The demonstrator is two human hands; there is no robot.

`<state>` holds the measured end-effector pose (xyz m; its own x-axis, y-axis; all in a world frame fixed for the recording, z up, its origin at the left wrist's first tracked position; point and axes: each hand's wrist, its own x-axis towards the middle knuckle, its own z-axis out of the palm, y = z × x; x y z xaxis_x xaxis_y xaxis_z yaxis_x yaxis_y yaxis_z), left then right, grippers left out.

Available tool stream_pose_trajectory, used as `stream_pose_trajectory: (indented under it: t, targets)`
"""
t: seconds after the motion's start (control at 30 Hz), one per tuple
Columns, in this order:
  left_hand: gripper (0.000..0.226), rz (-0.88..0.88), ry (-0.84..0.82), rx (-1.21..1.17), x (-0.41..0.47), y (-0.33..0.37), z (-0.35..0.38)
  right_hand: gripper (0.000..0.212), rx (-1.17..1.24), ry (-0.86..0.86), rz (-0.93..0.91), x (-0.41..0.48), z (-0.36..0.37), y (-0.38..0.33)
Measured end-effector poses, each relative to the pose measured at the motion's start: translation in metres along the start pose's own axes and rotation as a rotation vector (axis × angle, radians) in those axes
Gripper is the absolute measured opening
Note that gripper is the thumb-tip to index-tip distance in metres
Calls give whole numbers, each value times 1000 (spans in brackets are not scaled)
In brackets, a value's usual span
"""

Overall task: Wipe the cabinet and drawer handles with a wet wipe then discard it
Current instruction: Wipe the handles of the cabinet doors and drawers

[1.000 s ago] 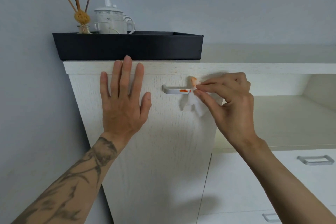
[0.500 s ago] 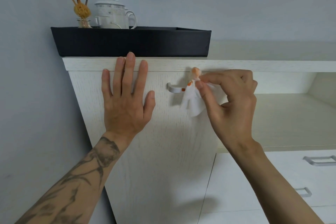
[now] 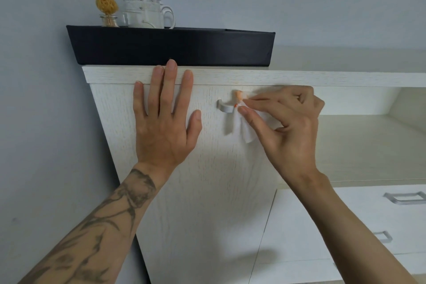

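Wipe [image 3: 244, 130] pinched in right hand [image 3: 290, 129] fingers, rubbing cabinet handle [image 3: 226, 107]. Left hand [image 3: 164, 122] flat, open. Next: drawer handles [image 3: 405, 198] below.

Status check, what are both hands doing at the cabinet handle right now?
Left hand flat on cabinet door, open. Right hand pinching wet wipe on door handle. Orange smear visible on handle. Nothing in the way.
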<state>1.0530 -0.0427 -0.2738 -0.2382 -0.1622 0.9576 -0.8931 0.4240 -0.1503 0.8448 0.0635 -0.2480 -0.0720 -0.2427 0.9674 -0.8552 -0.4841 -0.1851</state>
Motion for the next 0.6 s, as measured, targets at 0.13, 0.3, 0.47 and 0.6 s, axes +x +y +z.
stream_pose_trajectory:
  t: [0.13,0.3,0.47,0.6]
  targets:
    - [71,10,0,12,0,0,1,9,30,26,71,0,4,-5]
    - [69,2,3,13,0,0,1,11,10,-37,-18,4,5,-5]
    - [69,-7,4,3,0,1,1,6,27,23,99,-2,-14,12]
    - [69,3,2,16,-1,0,0,12,57,-46,28,3,6,-4]
